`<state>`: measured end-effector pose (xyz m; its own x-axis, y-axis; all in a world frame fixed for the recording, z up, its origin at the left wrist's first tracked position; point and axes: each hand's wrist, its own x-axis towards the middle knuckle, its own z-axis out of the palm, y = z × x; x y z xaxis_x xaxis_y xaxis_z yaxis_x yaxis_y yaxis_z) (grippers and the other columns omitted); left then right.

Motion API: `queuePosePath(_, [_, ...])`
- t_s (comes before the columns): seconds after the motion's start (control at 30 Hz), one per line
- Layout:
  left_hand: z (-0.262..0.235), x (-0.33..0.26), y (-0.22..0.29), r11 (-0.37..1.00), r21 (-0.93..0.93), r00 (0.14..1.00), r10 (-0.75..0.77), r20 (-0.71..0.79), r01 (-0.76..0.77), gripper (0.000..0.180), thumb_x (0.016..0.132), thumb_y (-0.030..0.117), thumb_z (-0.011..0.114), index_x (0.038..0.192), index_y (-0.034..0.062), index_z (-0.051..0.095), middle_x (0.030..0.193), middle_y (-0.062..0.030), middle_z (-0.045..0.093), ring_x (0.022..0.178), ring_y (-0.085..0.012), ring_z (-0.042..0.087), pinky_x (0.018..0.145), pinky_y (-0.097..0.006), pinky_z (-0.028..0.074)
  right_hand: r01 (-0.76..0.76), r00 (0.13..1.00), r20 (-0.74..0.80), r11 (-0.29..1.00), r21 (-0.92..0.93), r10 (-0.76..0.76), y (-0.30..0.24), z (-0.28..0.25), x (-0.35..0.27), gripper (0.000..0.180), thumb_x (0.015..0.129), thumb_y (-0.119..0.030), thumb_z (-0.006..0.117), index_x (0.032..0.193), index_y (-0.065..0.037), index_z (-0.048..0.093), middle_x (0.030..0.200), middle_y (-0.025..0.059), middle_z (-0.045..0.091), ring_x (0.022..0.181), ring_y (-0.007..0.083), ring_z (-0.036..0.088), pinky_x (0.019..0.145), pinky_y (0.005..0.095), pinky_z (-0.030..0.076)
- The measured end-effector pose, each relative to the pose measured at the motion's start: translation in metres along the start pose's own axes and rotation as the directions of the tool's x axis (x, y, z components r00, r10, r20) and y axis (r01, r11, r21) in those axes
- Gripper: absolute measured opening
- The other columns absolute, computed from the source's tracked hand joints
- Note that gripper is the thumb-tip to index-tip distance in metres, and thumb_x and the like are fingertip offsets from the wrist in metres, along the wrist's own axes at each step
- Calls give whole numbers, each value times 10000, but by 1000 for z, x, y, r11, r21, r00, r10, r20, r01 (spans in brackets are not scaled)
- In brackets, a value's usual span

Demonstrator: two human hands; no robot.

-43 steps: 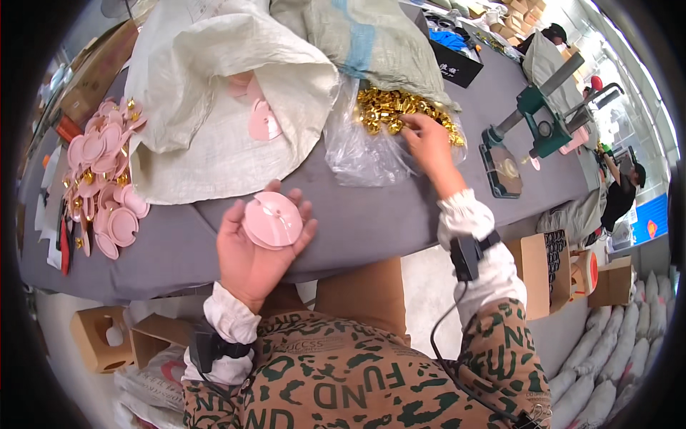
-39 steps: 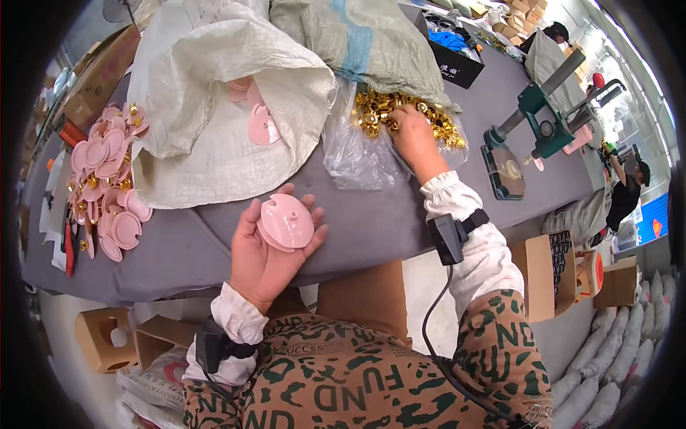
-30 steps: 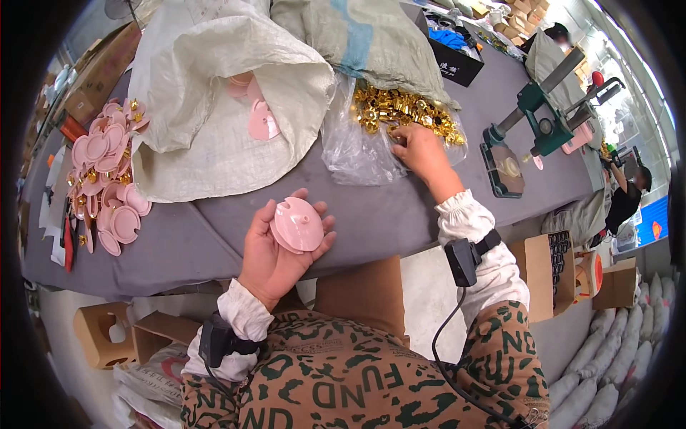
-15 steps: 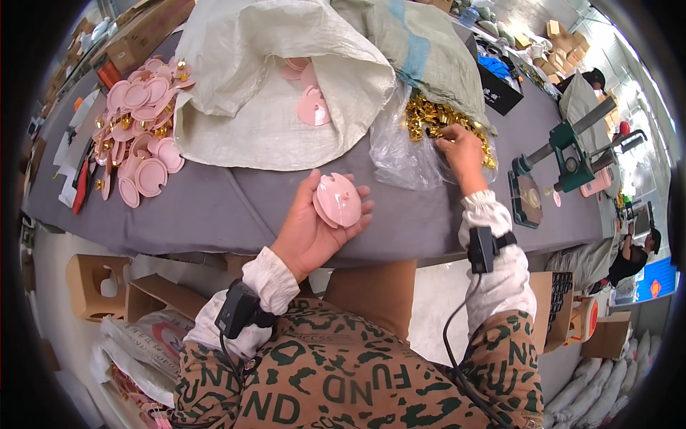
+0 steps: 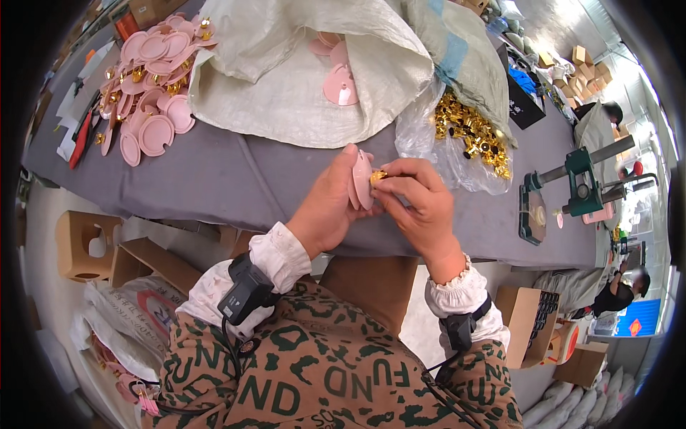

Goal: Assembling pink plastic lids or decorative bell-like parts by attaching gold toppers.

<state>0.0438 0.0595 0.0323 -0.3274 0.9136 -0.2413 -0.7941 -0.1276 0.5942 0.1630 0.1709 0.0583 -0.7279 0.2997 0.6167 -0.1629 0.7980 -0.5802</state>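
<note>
In front of me, above the table's near edge, my left hand (image 5: 332, 193) is closed on pink round lids (image 5: 362, 180), tilted edge-on; at least two seem stacked. My right hand (image 5: 421, 204) pinches a small gold knob (image 5: 378, 176) against the face of the front lid. The fingers partly cover both the knob and the lid's centre. Beyond my right hand, many loose gold knobs (image 5: 468, 136) spill from a clear plastic bag. A white woven sack (image 5: 286, 107) lies open on the table, with a few pink lids (image 5: 340, 86) in its mouth.
At the left, a heap of pink lids (image 5: 156, 136), some with gold knobs, lies on the grey tablecloth (image 5: 236, 175). A green hand press (image 5: 572, 182) stands at the right. Cardboard boxes (image 5: 525, 322) and sacks sit on the floor below. Another person (image 5: 620, 289) is at far right.
My right hand has come from the gold pile to the left hand, bringing a gold knob against the lid. My left hand has turned the lids edge-on. The view has shifted slightly.
</note>
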Motion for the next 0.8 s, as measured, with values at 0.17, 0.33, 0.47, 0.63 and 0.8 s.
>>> queuePosePath(0.17, [7,-9,-4,998,32,998,47,-29,-46,478,1013,494,354,1202,86,517,1066,-53,618,903,-157,623,726,-319,544,-11,1000,-24,999,35,12,-1,4,-5,220,719,89,736,903,-16,677,1124,161,625,849,213,673,715,274,543])
queuePosePath(0.33, [4,-10,-8,995,97,999,22,-29,-19,482,1004,501,367,1201,81,499,1040,-48,606,887,-138,612,684,-318,554,-307,931,-58,858,411,361,3,9,-16,218,707,93,751,879,-18,678,1052,128,660,874,202,658,710,292,540])
queuePosePath(0.47, [7,-14,-7,973,226,998,55,-25,-48,491,996,509,383,1197,75,493,1030,-45,601,890,-129,606,671,-309,553,-7,997,-72,1000,7,8,1,3,-15,228,699,90,759,882,-24,686,977,115,680,880,197,657,713,306,536])
queuePosePath(0.63, [7,-16,-9,966,249,996,82,-43,-69,492,979,513,419,1184,73,495,995,-50,591,876,-128,605,641,-306,555,-320,917,-43,798,510,395,-3,10,-31,196,737,104,734,887,-1,665,1039,142,663,901,203,668,775,304,555])
queuePosePath(0.8, [9,-18,-6,989,147,999,-12,-34,17,482,977,509,421,1169,74,498,980,-55,581,858,-135,608,618,-306,555,-329,822,32,429,841,568,-3,18,-41,170,779,133,690,902,25,643,1106,173,633,930,207,673,819,297,571])
